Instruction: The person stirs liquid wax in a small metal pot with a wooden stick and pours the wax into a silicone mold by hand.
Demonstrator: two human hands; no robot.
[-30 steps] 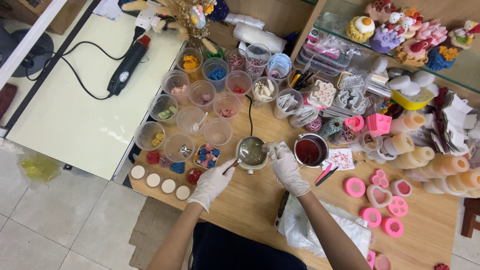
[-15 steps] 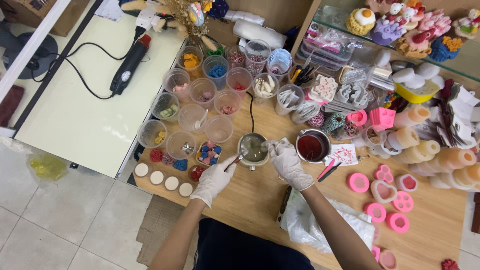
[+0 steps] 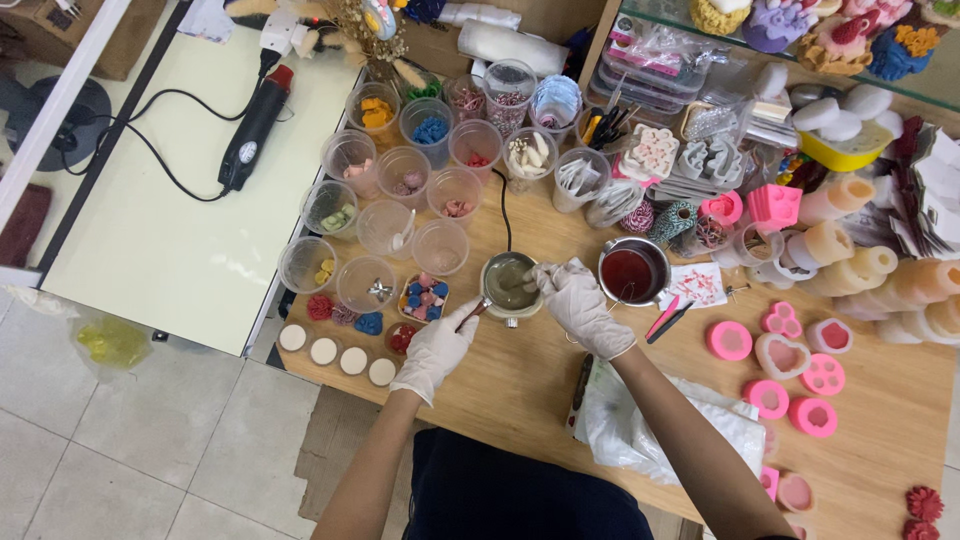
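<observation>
Item: small round metal melting pot (image 3: 509, 285) holding cloudy grey-green liquid, standing upright on the light wooden surface (image 3: 520, 385), near its middle, directly ahead of the person.

Handle: a dark wooden handle (image 3: 470, 314) runs from the pot's near-left rim, its long axis slanting down and left toward the person's left side.

Left hand (image 3: 437, 349): white-gloved, fingers curled closed around the end of the handle. It lies below and left of the pot, in line with the handle's axis.

Right hand (image 3: 580, 305): white-gloved, touching the pot's right rim, fingertips pinched together over the liquid. Whether they pinch something small cannot be told. This hand is the nearer of the two to the pot's mouth.

Adjacent, right: a second round metal pot of dark red liquid (image 3: 632, 272), just beside the right hand, apart from the first pot.

Adjacent, left and behind: a cluster of clear plastic cups (image 3: 400, 180) with coloured bits inside; a small tray of blue and pink pieces (image 3: 423, 299); four white discs (image 3: 337, 354) in a row at the surface's near edge.

Far right: pink silicone moulds (image 3: 782, 365), well apart from both hands.

Near edge: crumpled white plastic bag (image 3: 650, 430) under the right forearm.
</observation>
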